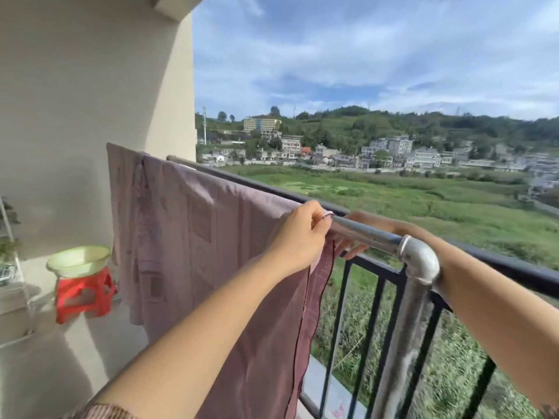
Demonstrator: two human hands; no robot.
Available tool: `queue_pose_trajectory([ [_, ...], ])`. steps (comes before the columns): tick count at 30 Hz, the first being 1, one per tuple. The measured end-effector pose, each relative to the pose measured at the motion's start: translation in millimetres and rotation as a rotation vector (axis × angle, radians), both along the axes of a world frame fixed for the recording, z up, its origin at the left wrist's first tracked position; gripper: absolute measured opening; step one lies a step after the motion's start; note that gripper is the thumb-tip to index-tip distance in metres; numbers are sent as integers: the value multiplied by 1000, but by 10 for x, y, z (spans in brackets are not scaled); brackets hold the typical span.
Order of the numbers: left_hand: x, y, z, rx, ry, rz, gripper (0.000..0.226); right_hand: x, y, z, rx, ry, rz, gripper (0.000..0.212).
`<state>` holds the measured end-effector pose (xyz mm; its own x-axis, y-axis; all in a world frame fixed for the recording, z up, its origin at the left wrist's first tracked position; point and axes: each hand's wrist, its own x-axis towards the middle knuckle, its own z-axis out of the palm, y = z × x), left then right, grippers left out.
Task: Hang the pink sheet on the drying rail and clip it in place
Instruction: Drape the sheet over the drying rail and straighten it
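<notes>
Pink sheet [196, 237] already draped over drying rail [367, 234], left hand [298, 237] pinching its right edge on top, right hand [369, 222] mostly hidden behind rail, grip unclear; clipping seemingly not done.

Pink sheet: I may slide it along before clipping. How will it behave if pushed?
Probably floppy: the pink sheet hangs in soft folds, so it would bunch rather than slide whole. The smooth metal rail may let it slip; the left hand grips its edge there.
</notes>
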<state>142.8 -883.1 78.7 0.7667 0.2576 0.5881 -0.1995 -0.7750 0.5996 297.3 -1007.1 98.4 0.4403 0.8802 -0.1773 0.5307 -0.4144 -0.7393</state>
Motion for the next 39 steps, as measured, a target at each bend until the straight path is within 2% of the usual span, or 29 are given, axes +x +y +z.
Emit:
queue_pose_trajectory([
  [1, -28, -43, -14, -2, -6, -3, 25, -3, 48, -170, 40, 61, -10, 28],
  [3, -105, -114, -19, -37, -39, -11, 20, 43, 149, -432, 76, 60, -66, 13],
  [5, -202, -198, 2, -82, -74, 17, 18, 112, 109, -465, 151, 95, -87, 15],
  [7, -304, -327, 8, -126, -103, 57, 17, 81, -74, -279, 410, 175, -134, 25],
  [9, -423, -531, -10, -168, -106, 47, 16, -55, -342, -31, 706, 168, -141, 13],
  [11, -542, -785, -89, -143, -64, 8, 17, -198, -562, 147, 899, 217, -36, 43],
  [12, -601, -907, -138, -129, -30, -19, 19, -235, -630, 173, 923, 257, 59, 49],
  [14, -695, -1078, -241, -155, 69, -72, 25, -308, -748, 173, 887, 222, 141, 45],
  [18, -773, -1248, -353, -229, 245, -4, 41, -318, -925, -133, 713, 111, 45, 25],
  [21, -820, -1337, -291, -227, 272, 42, 36, -357, -1012, -385, 446, -27, 101, 17],
  [22, -847, -1348, -254, -235, 270, 31, 32, -357, -1035, -385, 425, -57, 90, 18],
  [24, -926, -1349, -169, -293, 251, -22, 26, -304, -1066, -274, 562, 50, -6, 21],
  [26, -1003, -1345, -117, -324, 235, -72, 35, -305, -1126, -80, 822, 224, -51, 21],
  [28, -1061, -1398, -129, -295, 292, -112, 45, -394, -1231, 48, 965, 337, 68, 10],
  [29, -1079, -1449, -164, -275, 356, -146, 44, -446, -1292, 56, 976, 395, 153, 10],
  [31, -1095, -1570, -252, -226, 500, -183, 42, -529, -1398, -5, 895, 461, 273, 27],
  [34, -1059, -1681, -407, -165, 626, -159, 53, -478, -1490, -198, 727, 425, 305, 40],
  [39, -1019, -1754, -384, -156, 630, -175, 60, -373, -1686, -253, 796, 498, 305, 23],
])
